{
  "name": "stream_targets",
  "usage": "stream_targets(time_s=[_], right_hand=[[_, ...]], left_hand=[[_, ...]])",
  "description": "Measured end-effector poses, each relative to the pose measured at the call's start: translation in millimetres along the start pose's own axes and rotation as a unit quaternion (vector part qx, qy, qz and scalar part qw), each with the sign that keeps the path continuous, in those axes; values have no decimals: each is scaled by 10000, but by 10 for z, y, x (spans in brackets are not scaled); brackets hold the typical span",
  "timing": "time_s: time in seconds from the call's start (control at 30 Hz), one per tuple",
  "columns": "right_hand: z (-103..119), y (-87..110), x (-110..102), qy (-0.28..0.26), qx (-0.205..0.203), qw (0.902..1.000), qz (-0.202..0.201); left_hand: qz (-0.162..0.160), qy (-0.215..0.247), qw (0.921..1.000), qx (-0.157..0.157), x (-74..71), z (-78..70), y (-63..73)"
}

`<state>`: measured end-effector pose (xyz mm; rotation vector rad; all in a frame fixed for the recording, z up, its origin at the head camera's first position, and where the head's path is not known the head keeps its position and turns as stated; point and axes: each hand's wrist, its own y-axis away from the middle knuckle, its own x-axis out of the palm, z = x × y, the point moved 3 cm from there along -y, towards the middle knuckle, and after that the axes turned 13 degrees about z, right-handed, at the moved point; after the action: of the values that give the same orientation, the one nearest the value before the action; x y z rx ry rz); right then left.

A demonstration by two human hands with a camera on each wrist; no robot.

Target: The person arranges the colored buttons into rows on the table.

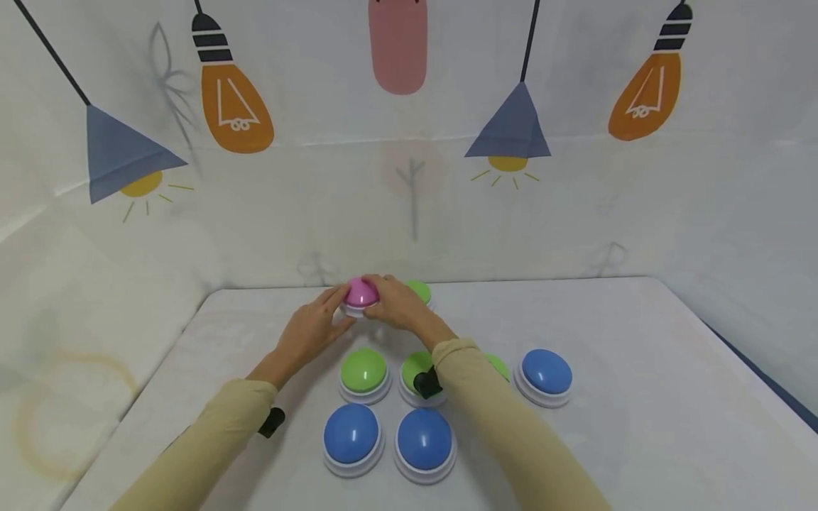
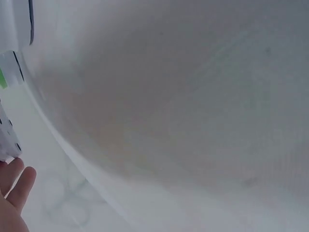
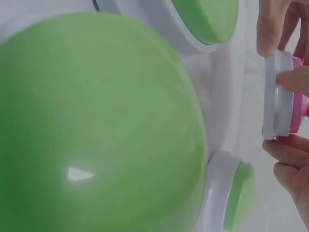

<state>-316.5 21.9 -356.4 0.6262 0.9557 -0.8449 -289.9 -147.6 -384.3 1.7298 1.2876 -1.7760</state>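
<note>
Pink btn (image 1: 361,292), wht base (image 3: 278,104), held aloft, nr tbl edge (image 1: 537,281)

No text, label, brand, number or sign can be read. The pink button (image 1: 361,292) by the table's (image 1: 671,426) far edge, the green buttons (image 1: 363,370) and the blue buttons (image 1: 351,433) show no legible lettering. The wall (image 1: 332,213) beyond that edge carries printed lamps (image 1: 508,128) and bulbs (image 1: 236,106), without readable words. Small dark marks on a white base (image 2: 7,142) in the left wrist view are too indistinct to read.
</note>
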Motion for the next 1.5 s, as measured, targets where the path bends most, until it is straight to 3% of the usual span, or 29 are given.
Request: stream_targets(time_s=[0.47,0.77,1.2,1.5], right_hand=[[42,198,-121,108,-367,9993,-9],[81,351,-211,223,-442,9988,41],[132,618,-366,323,-568,9973,-323],[115,819,-405,420,-706,9951,-544]], left_hand=[[-494,-539,9963,458,-132,-123,26],[-571,-722,9927,777,-212,-217,30],[-1063,-775,9819,1359,-416,-393,0],[-1266,-858,9722,1771,-443,-529,-19]])
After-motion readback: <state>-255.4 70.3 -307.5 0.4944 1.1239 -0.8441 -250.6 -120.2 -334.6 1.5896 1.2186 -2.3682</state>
